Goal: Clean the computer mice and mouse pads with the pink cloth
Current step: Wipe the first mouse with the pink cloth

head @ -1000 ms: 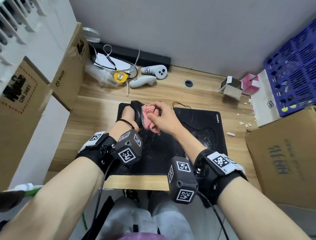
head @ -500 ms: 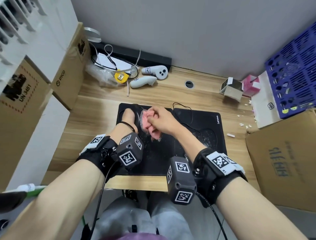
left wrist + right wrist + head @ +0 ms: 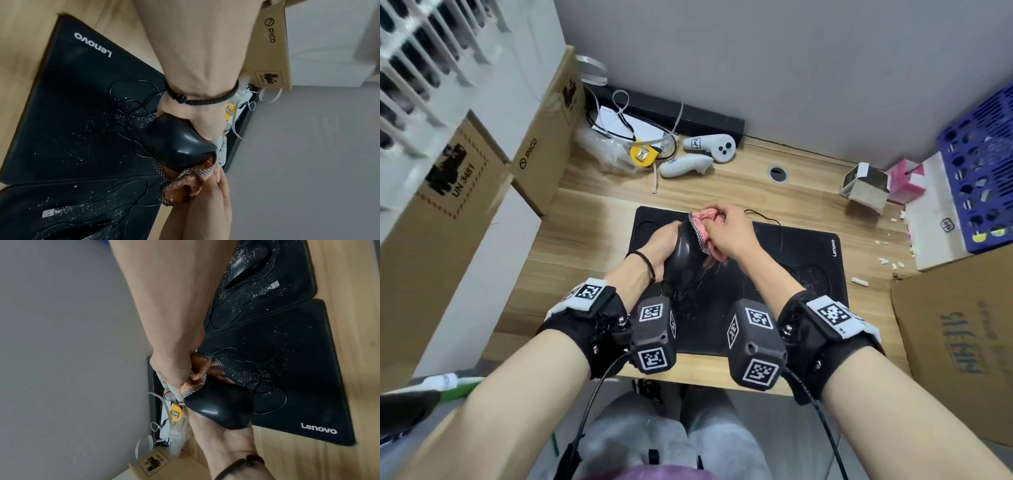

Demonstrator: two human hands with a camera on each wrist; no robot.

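A black wired computer mouse (image 3: 686, 253) is held up off the desk, tilted, above the left part of a black Lenovo mouse pad (image 3: 808, 253); the person's left hand (image 3: 659, 245) curls round its far side, gripping it, while the right hand (image 3: 729, 236) clutches a bunched pink cloth (image 3: 707, 219) with a checked edge and presses it against the mouse's front end. The mouse cable (image 3: 131, 100) trails in loose loops over the pad just below. White specks (image 3: 123, 120) are scattered across this pad and across a second black mouse pad (image 3: 292, 293) nearer the person, where a second black mouse (image 3: 248, 270) and a USB plug (image 3: 274, 285) lie among more specks. Likely risks: the glossy shell could slip from the left hand if the cloth pushes hard; the dangling cloth edge or a sweep of the right hand could catch the cable loops and drag them; wiping over the pad may drop loosened grit back onto it. Room is tight: cardboard boxes (image 3: 541, 150) crowd the desk's left edge, a large cardboard box (image 3: 959, 342) and a blue plastic crate (image 3: 983, 181) crowd the right, and two white controllers (image 3: 709, 147) and a yellow tape measure (image 3: 642, 156) sit near the wall behind. Bare wooden desk (image 3: 592, 233) shows to the left of the pads and in a strip behind them
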